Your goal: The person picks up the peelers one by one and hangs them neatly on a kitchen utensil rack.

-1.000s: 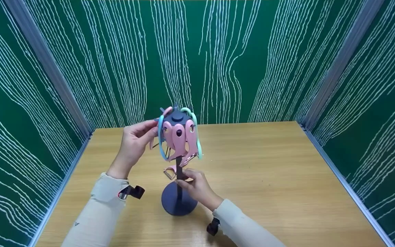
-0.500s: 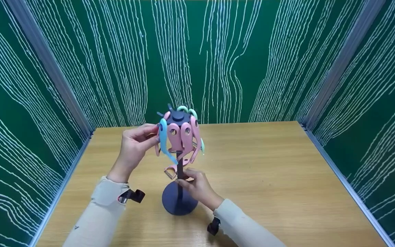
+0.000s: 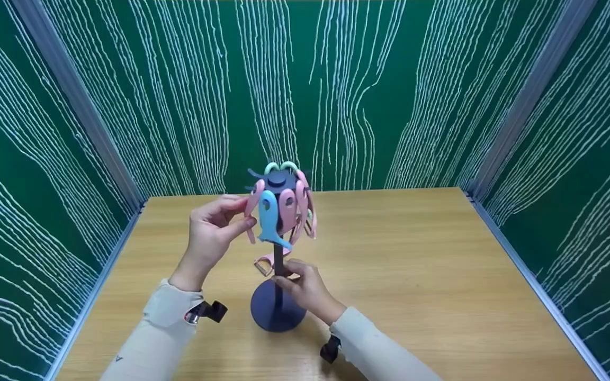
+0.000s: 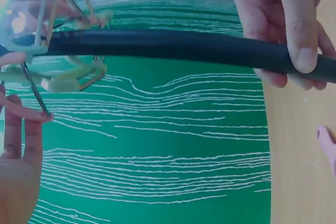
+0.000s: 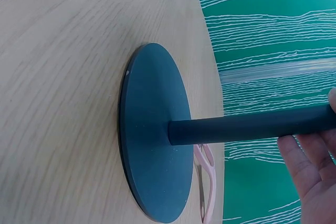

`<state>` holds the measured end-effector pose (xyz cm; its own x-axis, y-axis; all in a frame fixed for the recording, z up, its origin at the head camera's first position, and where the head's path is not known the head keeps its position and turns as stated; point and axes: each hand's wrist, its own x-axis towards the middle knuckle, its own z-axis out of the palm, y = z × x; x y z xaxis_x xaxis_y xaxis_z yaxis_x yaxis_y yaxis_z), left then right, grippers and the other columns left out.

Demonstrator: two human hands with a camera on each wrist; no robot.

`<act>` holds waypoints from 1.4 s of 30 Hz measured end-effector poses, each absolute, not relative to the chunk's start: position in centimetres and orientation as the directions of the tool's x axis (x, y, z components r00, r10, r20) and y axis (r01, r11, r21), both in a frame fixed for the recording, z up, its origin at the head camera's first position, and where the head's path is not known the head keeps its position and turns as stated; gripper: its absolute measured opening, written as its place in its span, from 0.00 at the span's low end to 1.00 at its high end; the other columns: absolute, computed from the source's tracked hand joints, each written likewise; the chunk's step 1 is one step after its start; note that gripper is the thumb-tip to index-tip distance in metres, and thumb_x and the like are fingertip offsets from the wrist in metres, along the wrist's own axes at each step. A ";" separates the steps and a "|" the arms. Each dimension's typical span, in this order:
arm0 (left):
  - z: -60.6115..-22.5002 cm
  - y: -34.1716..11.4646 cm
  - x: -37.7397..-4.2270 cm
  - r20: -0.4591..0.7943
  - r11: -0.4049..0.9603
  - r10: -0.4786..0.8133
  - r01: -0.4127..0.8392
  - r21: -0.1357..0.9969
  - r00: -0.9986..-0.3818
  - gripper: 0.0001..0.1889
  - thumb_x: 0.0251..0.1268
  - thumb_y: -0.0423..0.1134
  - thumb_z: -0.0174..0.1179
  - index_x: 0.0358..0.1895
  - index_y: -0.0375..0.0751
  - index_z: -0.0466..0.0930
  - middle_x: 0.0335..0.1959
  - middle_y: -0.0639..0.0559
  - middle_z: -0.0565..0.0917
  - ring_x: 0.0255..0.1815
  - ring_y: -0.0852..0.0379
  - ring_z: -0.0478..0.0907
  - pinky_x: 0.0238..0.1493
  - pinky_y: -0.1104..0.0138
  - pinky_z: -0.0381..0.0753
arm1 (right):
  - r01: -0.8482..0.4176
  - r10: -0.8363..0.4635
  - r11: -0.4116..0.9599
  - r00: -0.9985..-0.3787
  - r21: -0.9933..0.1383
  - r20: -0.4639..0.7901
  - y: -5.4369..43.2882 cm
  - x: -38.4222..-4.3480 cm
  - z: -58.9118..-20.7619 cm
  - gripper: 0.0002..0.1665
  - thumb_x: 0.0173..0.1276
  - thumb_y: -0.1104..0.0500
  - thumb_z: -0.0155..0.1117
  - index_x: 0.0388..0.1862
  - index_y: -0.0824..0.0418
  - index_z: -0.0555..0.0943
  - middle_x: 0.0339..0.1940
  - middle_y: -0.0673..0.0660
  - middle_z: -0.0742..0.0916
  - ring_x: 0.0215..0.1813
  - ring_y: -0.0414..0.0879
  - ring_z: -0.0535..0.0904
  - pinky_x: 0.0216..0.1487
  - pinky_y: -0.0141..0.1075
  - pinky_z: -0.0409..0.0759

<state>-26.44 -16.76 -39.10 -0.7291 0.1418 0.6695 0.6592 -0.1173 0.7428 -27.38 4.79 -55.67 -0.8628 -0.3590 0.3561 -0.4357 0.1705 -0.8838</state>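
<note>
A dark rotating rack (image 3: 276,181) stands upright on a round base (image 3: 270,315), with several peelers hung from its hooks. A blue peeler (image 3: 268,214) faces the front, pink ones hang beside it, and green ones (image 3: 288,166) are at the back, partly hidden. My left hand (image 3: 209,230) pinches a pink peeler (image 3: 252,200) at the rack's left side between thumb and fingers. Lower down, my right hand (image 3: 307,291) grips the rack's dark pole (image 5: 247,127), fingers and thumb around it.
Behind the pole, another pink peeler (image 3: 263,263) lies on the wooden table (image 3: 416,286). Green walls (image 3: 358,95) with white wavy lines close off the back and both sides, with grey posts (image 3: 527,95) at the corners.
The rack's top has turned, bringing the blue peeler from the left round to the front. Front pink peelers have shifted right. My left hand has lowered slightly; my right hand stays on the pole.
</note>
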 end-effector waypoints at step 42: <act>-40.1 -17.0 -25.7 0.668 -0.071 0.114 0.665 0.744 -0.735 0.20 0.66 0.22 0.72 0.57 0.15 0.79 0.53 0.60 0.91 0.57 0.60 0.89 0.66 0.69 0.85 | -0.439 -0.355 0.184 -0.864 -0.879 0.357 4.9 -27.4 -55.8 0.10 0.77 0.65 0.72 0.53 0.59 0.92 0.44 0.58 0.92 0.45 0.40 0.86 0.44 0.32 0.91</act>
